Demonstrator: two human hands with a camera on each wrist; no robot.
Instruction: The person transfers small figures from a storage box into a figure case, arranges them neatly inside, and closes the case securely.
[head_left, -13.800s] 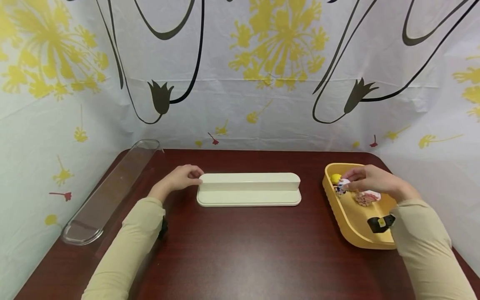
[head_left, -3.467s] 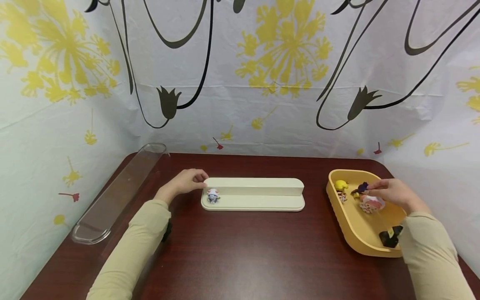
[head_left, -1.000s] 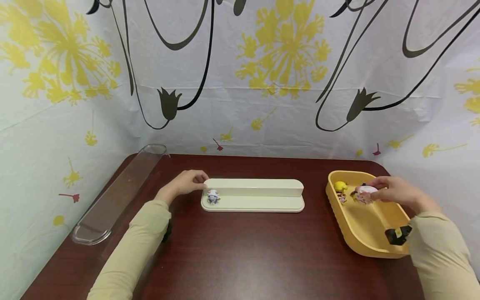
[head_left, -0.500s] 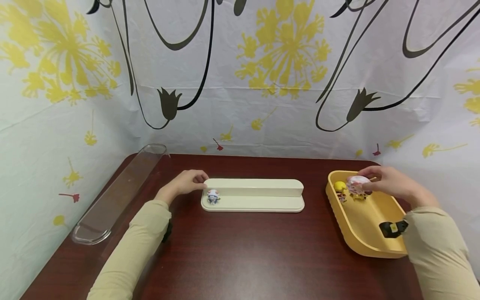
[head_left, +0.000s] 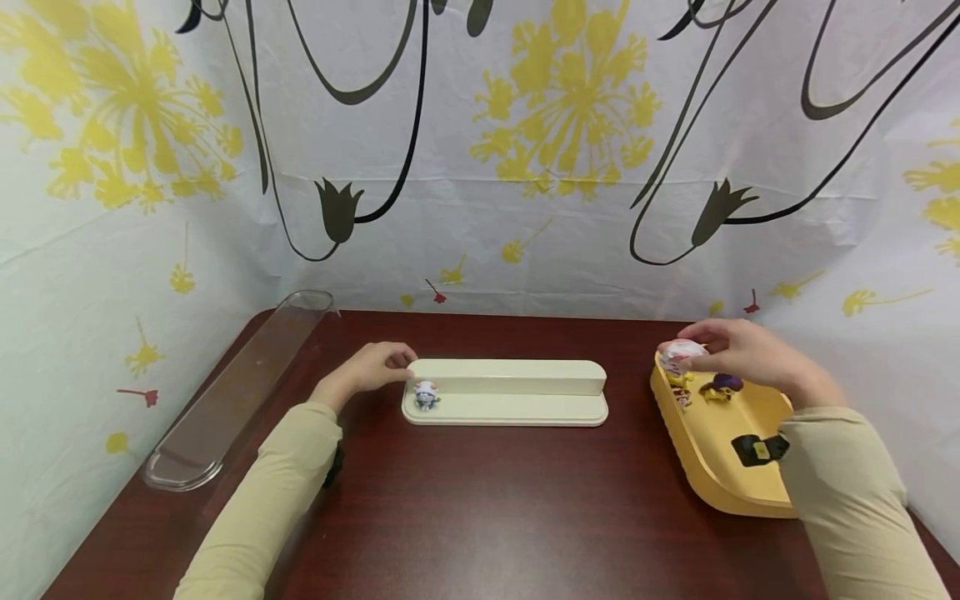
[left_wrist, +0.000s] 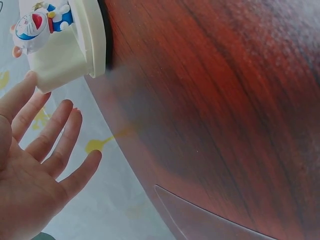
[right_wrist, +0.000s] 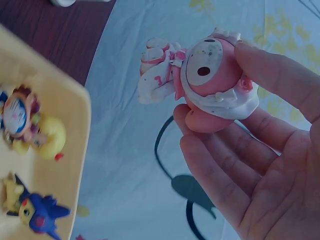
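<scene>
My right hand (head_left: 750, 354) holds a pink figurine with a white bonnet (right_wrist: 210, 75) by its head, between thumb and fingers. It is raised at the far left corner of the yellow tray (head_left: 693, 475). Still in the tray are a yellow figure (right_wrist: 51, 137), a small figure with a blue-and-white face (right_wrist: 16, 117) and a figure with a purple hat (right_wrist: 42, 212). My left hand (head_left: 369, 367) pinches the left end of a cream two-step display stand (head_left: 517, 408) with thumb and index finger, other fingers spread. A white-and-blue figurine (head_left: 426, 395) stands on the stand's lower step at the left.
A long clear plastic cover (head_left: 240, 392) lies along the left edge of the dark red-brown table (head_left: 480, 508). Behind and at both sides hangs a white curtain (head_left: 435, 150) with yellow and dark flower prints.
The right hand has picked the pink figurine up from the tray and moved it up and left, uncovering the purple-hatted figure. Earlier, the white-and-blue figurine came onto the stand. The left hand stays put.
</scene>
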